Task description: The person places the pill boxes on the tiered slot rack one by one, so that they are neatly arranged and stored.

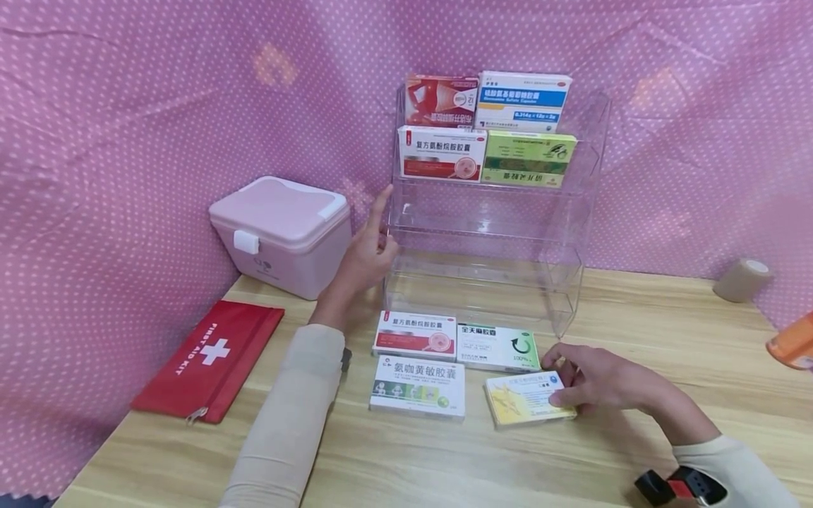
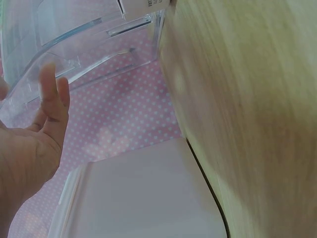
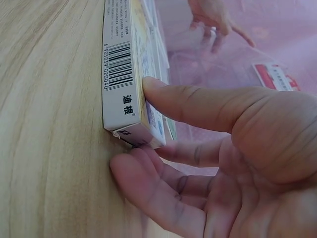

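Hands [image 1: 368, 257] [image 1: 600, 377] apart, yellow-white box [image 1: 517, 398] partly hidden

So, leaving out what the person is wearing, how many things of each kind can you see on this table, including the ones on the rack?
Medicine boxes: 8
Clear tiered rack: 1
Pink lidded case: 1
Red first aid kit pouch: 1
Tan roll: 1
Orange object, cut off at the edge: 1
Total: 13

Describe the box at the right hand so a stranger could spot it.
On the wooden table stands a clear rack. In front of it, the right hand holds a box. Its big yellow patch sets it apart from neighbouring boxes, marked in red or green.
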Tool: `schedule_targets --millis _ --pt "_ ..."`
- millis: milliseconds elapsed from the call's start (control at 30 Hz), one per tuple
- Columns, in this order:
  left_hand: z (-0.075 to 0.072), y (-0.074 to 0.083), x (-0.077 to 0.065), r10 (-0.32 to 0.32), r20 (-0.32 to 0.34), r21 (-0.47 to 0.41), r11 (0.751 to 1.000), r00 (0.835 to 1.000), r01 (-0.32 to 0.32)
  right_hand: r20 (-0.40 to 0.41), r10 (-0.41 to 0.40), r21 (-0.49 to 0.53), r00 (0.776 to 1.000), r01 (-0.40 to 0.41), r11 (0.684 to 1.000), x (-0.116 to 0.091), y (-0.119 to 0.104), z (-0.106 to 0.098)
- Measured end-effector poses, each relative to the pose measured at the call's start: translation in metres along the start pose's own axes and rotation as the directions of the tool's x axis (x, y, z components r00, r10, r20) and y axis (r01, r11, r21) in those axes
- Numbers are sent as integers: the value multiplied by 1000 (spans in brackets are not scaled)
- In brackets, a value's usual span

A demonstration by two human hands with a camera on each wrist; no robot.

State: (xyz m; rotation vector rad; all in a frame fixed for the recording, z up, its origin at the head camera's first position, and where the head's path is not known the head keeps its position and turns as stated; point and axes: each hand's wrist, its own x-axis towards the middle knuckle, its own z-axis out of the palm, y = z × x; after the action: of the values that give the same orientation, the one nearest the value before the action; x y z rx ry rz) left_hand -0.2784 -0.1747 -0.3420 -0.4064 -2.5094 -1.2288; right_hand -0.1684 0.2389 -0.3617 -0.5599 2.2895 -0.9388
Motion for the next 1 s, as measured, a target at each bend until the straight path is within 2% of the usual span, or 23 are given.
schedule_targets --millis 267,567,1000 --pt "-1 0 1 -8 -6 15 1000 1000 8 -3 -26 -31 1000 26 999 1 1 0" --pt "-1 0 -1 -27 4 9 1000 1000 27 20 -39 -2 999 39 999 2 3 1" --pt "0 0 0 -2 1 1 1000 1000 2 20 -98 -23 995 98 995 -2 3 0"
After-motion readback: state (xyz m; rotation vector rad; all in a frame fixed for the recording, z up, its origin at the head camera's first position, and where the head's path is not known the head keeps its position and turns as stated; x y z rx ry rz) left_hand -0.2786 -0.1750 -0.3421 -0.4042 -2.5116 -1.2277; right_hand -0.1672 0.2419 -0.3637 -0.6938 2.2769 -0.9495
